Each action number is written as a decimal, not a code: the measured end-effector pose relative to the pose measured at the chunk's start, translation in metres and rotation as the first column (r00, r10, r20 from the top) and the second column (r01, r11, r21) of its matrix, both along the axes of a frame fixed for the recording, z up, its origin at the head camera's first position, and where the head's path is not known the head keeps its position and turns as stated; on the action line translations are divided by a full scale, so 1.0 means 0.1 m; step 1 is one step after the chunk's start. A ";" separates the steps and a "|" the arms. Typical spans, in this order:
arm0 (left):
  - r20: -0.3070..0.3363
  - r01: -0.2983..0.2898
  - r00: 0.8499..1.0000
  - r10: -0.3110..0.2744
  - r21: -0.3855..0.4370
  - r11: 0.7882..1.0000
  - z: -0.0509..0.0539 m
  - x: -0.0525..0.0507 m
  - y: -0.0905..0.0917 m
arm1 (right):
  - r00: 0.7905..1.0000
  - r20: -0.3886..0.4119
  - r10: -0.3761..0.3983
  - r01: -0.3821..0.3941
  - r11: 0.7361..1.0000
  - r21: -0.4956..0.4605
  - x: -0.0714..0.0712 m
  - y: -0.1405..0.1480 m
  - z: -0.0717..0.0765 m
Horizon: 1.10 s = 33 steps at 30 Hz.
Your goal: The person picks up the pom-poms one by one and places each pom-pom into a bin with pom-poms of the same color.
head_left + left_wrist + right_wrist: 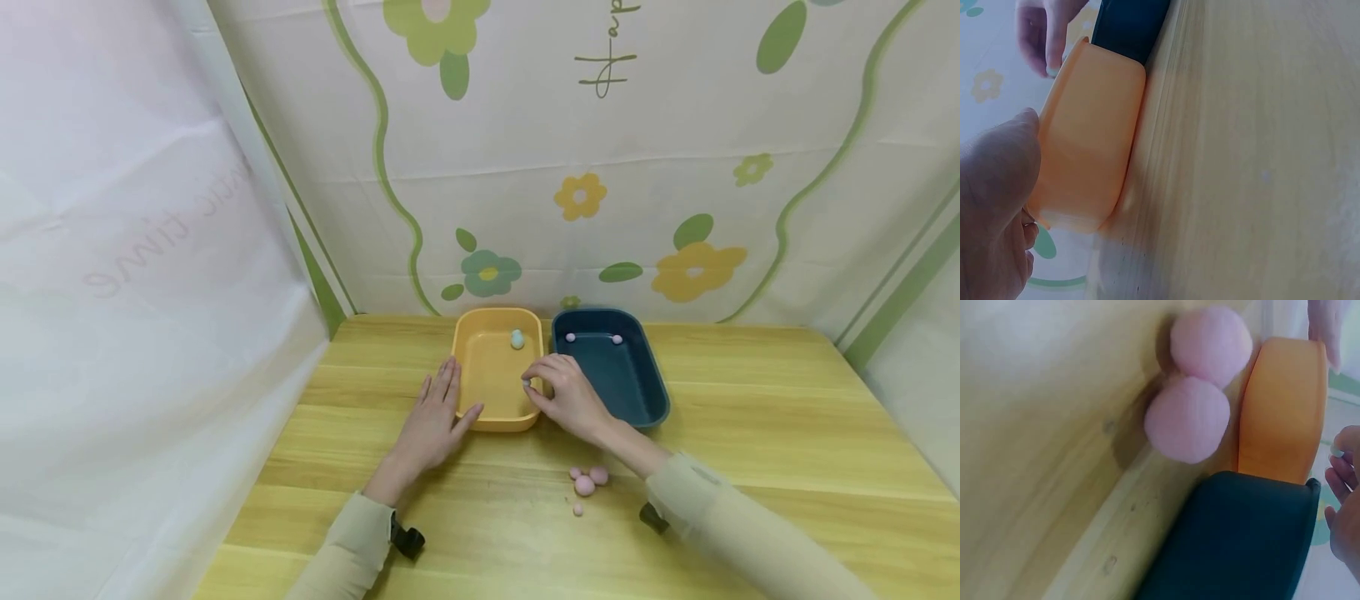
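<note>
Right fingers (543, 367) pinch a pale ball (527, 382) — left fingers (447, 382) spread against yellow tray (489, 375)

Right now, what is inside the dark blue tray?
The tray holds two pale balls near its far end. The right hand covers the tray's near left side, hiding anything there.

The wood-grain tabletop (757, 400) bears 1 yellow tray (487, 375); 1 dark blue tray (618, 379) just beside it; 4 pink balls (584, 486).
</note>
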<state>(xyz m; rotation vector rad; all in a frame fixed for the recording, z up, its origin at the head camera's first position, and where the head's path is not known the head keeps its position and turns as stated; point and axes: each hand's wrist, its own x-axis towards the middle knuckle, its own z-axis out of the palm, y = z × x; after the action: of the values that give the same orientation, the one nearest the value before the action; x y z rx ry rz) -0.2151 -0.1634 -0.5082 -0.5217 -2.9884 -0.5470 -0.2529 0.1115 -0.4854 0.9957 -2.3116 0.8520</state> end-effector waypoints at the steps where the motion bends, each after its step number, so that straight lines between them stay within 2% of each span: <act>1: 0.002 0.000 1.000 0.000 0.001 1.000 0.00 0.00 0.00 | 1.000 0.006 -0.007 0.007 1.000 -0.003 -0.03 -0.01 0.00; 11: 0.006 -0.002 1.000 0.002 0.005 1.000 -0.01 -0.01 0.00 | 0.995 0.076 -0.065 0.066 0.998 -0.018 -0.22 -0.10 -0.04; 19: -0.010 0.000 1.000 0.000 0.010 1.000 -0.02 -0.01 -0.01 | 0.991 0.105 -0.089 0.093 0.995 -0.039 -0.27 -0.14 -0.07; 26: -0.004 0.001 1.000 -0.001 0.011 1.000 0.00 0.00 0.00 | 0.991 0.094 -0.097 0.102 0.993 -0.057 -0.21 -0.09 -0.08; 33: 0.000 0.001 1.000 -0.001 0.008 1.000 0.00 0.00 0.00 | 0.988 0.113 -0.106 0.113 0.992 -0.054 -0.03 0.08 -0.04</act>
<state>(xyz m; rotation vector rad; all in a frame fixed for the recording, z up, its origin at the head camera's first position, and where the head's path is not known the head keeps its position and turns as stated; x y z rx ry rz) -0.2148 -0.1630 -0.5086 -0.5229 -2.9848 -0.5585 -0.2564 0.1198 -0.4893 0.8067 -2.3927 0.9476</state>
